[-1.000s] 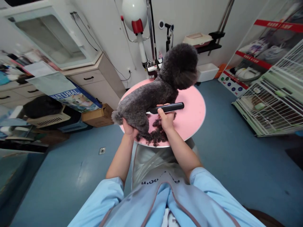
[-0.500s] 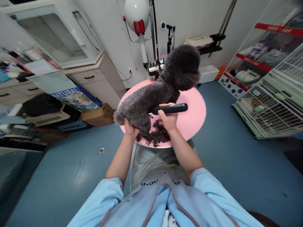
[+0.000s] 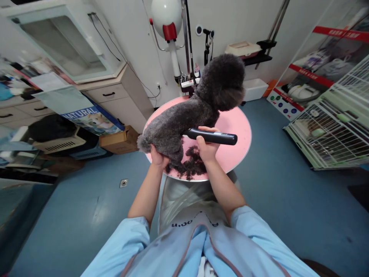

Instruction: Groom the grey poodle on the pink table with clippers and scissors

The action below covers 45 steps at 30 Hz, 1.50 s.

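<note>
A grey curly-coated dog (image 3: 181,119) stands on a round pink table (image 3: 236,127), its head toward the back right and its rump to the left. My right hand (image 3: 208,148) is closed around black hair clippers (image 3: 225,138), whose left end lies at the dog's belly and flank. The cutting end is partly hidden by the coat. My left hand (image 3: 158,157) grips the dog's hind leg below the rump; the fingertips are hidden behind it. Clumps of cut dark fur (image 3: 193,163) lie on the table near my right wrist.
Behind the table rises a stand dryer (image 3: 170,32) with a white head. A wire cage (image 3: 314,130) stands on the right. To the left are a cardboard box (image 3: 119,141), a pet carrier (image 3: 63,144) and drawers (image 3: 106,94). A white bin (image 3: 255,89) sits behind the table.
My right hand has turned the clippers, so their rear end has swung right and slightly toward me. The left hand keeps its hold, and the dog stands nearly still.
</note>
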### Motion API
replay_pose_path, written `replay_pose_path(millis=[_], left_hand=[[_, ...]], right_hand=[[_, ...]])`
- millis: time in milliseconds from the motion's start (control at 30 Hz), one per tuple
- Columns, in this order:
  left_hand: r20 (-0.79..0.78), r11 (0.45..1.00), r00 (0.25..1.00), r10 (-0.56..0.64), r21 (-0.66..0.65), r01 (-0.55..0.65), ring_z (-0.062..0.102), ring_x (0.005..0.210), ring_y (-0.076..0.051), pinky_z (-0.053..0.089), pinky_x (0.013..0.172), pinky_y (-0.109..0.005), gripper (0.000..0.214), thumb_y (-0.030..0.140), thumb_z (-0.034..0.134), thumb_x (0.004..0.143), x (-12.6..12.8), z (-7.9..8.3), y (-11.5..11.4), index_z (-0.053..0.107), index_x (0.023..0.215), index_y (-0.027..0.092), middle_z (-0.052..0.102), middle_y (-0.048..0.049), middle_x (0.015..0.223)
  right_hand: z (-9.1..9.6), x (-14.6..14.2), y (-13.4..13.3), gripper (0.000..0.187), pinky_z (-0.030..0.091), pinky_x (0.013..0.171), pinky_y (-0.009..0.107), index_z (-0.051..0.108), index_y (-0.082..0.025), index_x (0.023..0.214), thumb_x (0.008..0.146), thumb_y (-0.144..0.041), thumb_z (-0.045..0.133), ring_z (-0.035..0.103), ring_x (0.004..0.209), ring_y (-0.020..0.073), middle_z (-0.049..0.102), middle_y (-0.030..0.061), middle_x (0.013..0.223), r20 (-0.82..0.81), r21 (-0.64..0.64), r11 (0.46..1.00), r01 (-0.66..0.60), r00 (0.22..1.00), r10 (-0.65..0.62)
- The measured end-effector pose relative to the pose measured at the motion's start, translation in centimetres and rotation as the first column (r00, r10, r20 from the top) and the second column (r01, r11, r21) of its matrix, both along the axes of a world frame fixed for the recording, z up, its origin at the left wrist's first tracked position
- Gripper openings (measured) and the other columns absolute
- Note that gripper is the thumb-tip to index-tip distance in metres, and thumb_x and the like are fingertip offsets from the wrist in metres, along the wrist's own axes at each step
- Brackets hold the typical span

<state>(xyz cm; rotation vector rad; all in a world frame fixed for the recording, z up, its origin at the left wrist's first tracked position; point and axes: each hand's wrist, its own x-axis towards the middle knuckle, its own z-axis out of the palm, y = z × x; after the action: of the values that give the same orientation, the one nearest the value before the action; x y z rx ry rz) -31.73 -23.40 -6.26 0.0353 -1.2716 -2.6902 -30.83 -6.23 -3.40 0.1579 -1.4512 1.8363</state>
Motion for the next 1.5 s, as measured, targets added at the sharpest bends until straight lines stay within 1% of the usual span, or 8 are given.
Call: replay_pose_path(millis=[300, 467, 733, 933, 1067, 1167, 1367, 1500], left_hand=[[0.041, 0.999, 0.999, 0.006, -0.044, -0.004, 0.038, 0.137, -0.033, 0.04, 0.109, -0.045, 0.066, 0.082, 0.05, 0.073, -0.6, 0.3, -0.8, 0.065, 0.107, 0.027, 0.067, -0.0032, 0.119], [0.07, 1.0, 0.998, 0.001, -0.021, 0.001, 0.043, 0.135, -0.03, 0.042, 0.109, -0.045, 0.063, 0.08, 0.044, 0.078, -0.9, 0.7, -1.3, 0.067, 0.105, 0.029, 0.067, -0.0032, 0.118], [0.011, 0.999, 0.999, -0.038, 0.033, 0.038, 0.049, 0.13, -0.026, 0.042, 0.108, -0.037, 0.065, 0.076, 0.045, 0.081, -2.3, 0.4, -3.1, 0.065, 0.115, 0.025, 0.065, -0.003, 0.126], [-0.049, 0.995, 0.997, -0.062, -0.08, 0.058, 0.05, 0.13, -0.028, 0.044, 0.105, -0.04, 0.069, 0.08, 0.048, 0.075, -1.9, -0.5, -2.8, 0.065, 0.116, 0.026, 0.066, -0.0036, 0.123], [-0.028, 0.98, 0.997, -0.072, -0.188, 0.066, 0.048, 0.132, -0.029, 0.048, 0.101, -0.044, 0.071, 0.083, 0.038, 0.075, -1.4, -0.9, -2.5, 0.065, 0.117, 0.032, 0.065, -0.0022, 0.123], [0.009, 0.968, 0.999, -0.038, -0.246, 0.039, 0.047, 0.134, -0.03, 0.048, 0.101, -0.046, 0.072, 0.084, 0.038, 0.073, -0.9, -0.6, -2.0, 0.064, 0.117, 0.034, 0.064, -0.0016, 0.124], [0.043, 0.986, 0.998, -0.046, -0.159, 0.052, 0.046, 0.134, -0.029, 0.047, 0.106, -0.042, 0.071, 0.085, 0.053, 0.064, -0.4, -0.2, -1.4, 0.065, 0.112, 0.035, 0.064, 0.002, 0.127], [0.016, 0.988, 0.997, -0.069, -0.136, 0.071, 0.042, 0.138, -0.03, 0.047, 0.106, -0.042, 0.068, 0.084, 0.049, 0.069, -0.5, -0.6, -1.4, 0.065, 0.112, 0.033, 0.064, 0.0009, 0.127]], right_hand=[[-1.4, 0.0, -1.2, 0.035, 0.052, 0.095, 0.042, 0.049, -0.025, 0.098, 0.073, -0.034, 0.072, 0.065, 0.095, 0.0183, 0.066, 0.0039, 0.102, 0.107, 0.049, 0.996, -0.068, 0.992, 0.063], [1.1, -0.3, -0.7, 0.037, 0.05, 0.098, 0.044, 0.045, -0.027, 0.104, 0.078, -0.039, 0.068, 0.066, 0.099, 0.019, 0.067, 0.0023, 0.102, 0.001, -0.1, 0.991, -0.087, 0.996, 0.088], [1.2, -1.1, -0.9, 0.031, 0.054, 0.088, 0.037, 0.053, -0.024, 0.094, 0.071, -0.027, 0.074, 0.066, 0.087, 0.0173, 0.068, 0.0001, 0.094, 0.111, 0.053, 0.965, -0.255, 0.962, 0.249], [1.6, -0.6, -0.8, 0.037, 0.056, 0.086, 0.037, 0.049, -0.026, 0.104, 0.076, -0.036, 0.071, 0.066, 0.091, 0.0173, 0.065, 0.002, 0.102, -0.007, 0.068, 0.991, -0.117, 0.993, 0.117], [0.6, -0.4, -0.9, 0.035, 0.057, 0.066, 0.03, 0.053, -0.025, 0.104, 0.076, -0.038, 0.07, 0.064, 0.081, 0.0159, 0.065, 0.0041, 0.102, 0.106, 0.267, 0.936, -0.227, 0.973, 0.206], [-0.7, -0.3, -0.2, 0.034, 0.057, 0.069, 0.033, 0.056, -0.024, 0.104, 0.075, -0.035, 0.07, 0.065, 0.084, 0.0178, 0.065, 0.0054, 0.103, 0.136, 0.334, 0.901, -0.277, 0.96, 0.245], [-0.1, 0.1, 0.5, 0.029, 0.054, 0.089, 0.04, 0.055, -0.024, 0.101, 0.075, -0.031, 0.066, 0.065, 0.094, 0.0201, 0.066, 0.0042, 0.1, 0.054, 0.181, 0.982, -0.047, 0.998, 0.038], [0.5, -0.4, 0.5, 0.026, 0.056, 0.079, 0.035, 0.061, -0.023, 0.093, 0.069, -0.027, 0.07, 0.067, 0.087, 0.0196, 0.068, 0.0038, 0.095, 0.166, 0.297, 0.926, -0.231, 0.968, 0.188]])
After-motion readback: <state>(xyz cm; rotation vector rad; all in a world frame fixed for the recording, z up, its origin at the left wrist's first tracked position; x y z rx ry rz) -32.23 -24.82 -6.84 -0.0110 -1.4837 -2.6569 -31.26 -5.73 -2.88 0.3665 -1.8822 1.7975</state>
